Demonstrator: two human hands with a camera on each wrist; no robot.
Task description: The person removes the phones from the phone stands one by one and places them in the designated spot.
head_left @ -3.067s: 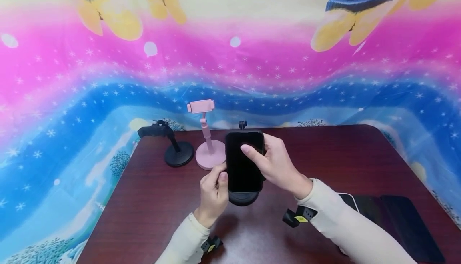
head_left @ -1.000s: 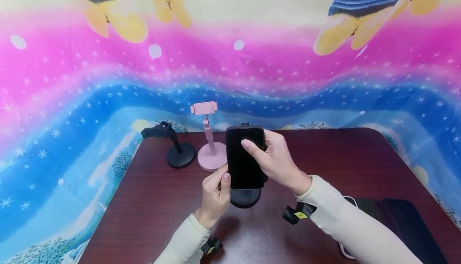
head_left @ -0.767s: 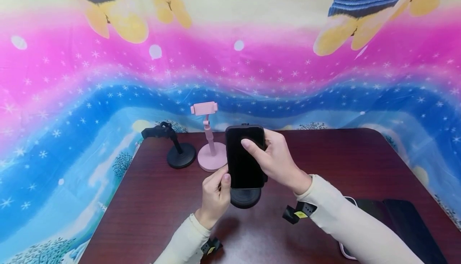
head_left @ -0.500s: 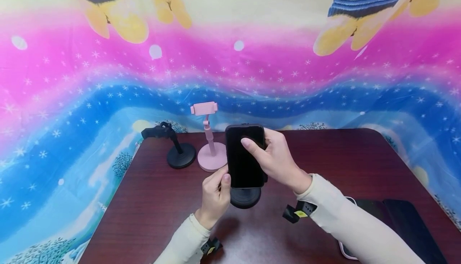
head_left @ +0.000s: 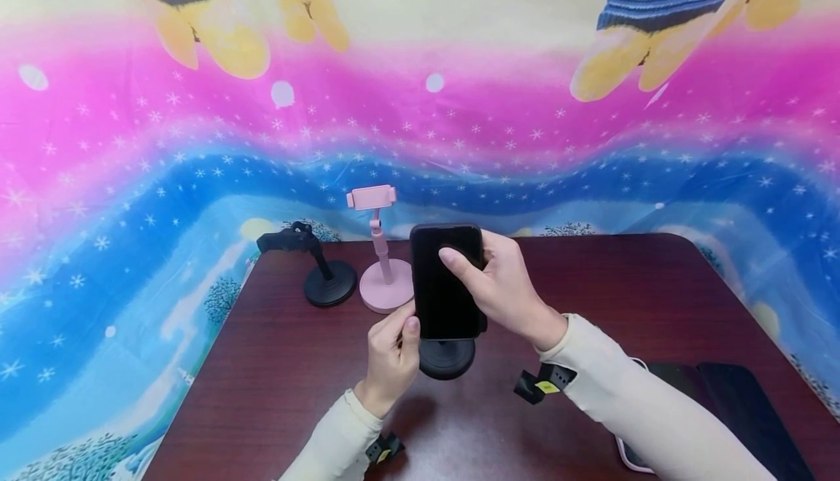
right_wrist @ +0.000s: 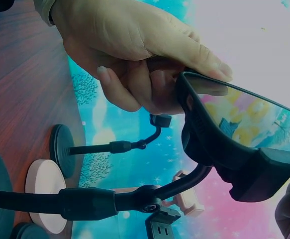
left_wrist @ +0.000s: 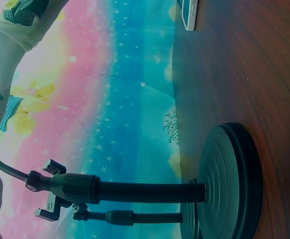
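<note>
A black smartphone (head_left: 449,284) sits in the clamp (right_wrist: 264,172) of a black phone stand, its dark screen facing me. My right hand (head_left: 512,288) grips its upper right side, thumb flat on the screen and fingers behind. At the lower left edge, my left hand (head_left: 390,353) pinches with thumb and curled fingers; whether it touches phone or clamp is hidden in the head view. The stand's round base (head_left: 448,358) rests on the table under the phone. Its pole (left_wrist: 145,192) and bent neck (right_wrist: 184,183) show in the wrist views.
Behind to the left stand a pink phone stand (head_left: 386,286) and another black stand (head_left: 330,283). One more black stand (left_wrist: 130,217) is behind the held one, hidden by the phone in the head view. A dark flat case (head_left: 741,408) lies at the right of the table (head_left: 275,393).
The phone has tilted back slightly: its bottom edge has risen, uncovering more of the base, and its top now covers the small black part behind. Both hands keep their places on it.
</note>
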